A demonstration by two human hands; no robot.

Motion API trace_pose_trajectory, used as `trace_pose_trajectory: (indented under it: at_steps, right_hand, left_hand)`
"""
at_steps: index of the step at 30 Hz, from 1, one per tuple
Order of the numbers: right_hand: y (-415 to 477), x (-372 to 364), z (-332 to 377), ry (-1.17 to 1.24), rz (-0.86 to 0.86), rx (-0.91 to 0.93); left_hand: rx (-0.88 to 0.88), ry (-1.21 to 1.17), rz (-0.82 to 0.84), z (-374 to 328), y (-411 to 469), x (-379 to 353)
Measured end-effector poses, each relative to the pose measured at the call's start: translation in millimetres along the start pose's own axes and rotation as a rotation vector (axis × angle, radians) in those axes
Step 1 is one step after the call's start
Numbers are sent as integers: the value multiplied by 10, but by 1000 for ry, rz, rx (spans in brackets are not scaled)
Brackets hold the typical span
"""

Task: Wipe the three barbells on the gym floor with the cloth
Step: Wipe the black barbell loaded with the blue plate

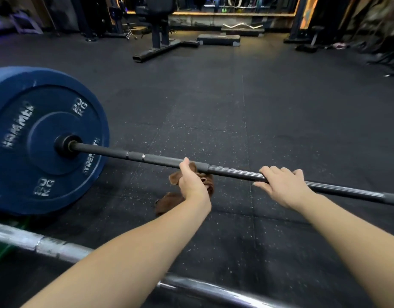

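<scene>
A black barbell (134, 155) runs from a blue 20 kg plate (36, 138) at the left across to the right edge. My left hand (191, 182) grips a brown cloth (206, 181) against the bar's underside, thumb up along the shaft; a tail of the cloth hangs down to the floor. My right hand (282, 185) is curled over the bar's ridged middle section. A second, silver barbell (58, 246) lies nearer to me, crossing under both forearms. No third barbell can be made out on the floor.
Black speckled rubber floor (280, 121) stretches ahead. A bench frame (160, 41) and a low step platform (218, 39) stand at the back, with a curl bar (242, 25) behind them. A green plate edge (0, 252) shows at the lower left.
</scene>
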State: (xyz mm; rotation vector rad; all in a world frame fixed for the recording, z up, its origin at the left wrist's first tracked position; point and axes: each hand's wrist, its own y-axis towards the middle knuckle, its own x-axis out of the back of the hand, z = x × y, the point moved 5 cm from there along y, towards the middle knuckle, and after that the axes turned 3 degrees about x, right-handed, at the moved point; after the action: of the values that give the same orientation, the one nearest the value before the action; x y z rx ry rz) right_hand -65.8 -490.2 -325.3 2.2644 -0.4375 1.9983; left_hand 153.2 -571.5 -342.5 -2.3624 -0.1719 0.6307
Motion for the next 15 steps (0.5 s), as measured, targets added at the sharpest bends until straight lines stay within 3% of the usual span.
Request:
trace_pose_trajectory:
  at_steps: [6,15]
  right_hand:
    - [35,42,-17,36,67,27]
    - [81,25,-53,56,67,116]
  left_hand:
    - [104,59,151,571,-404,-461]
    - [-44,-37,-29,105,-86,-184]
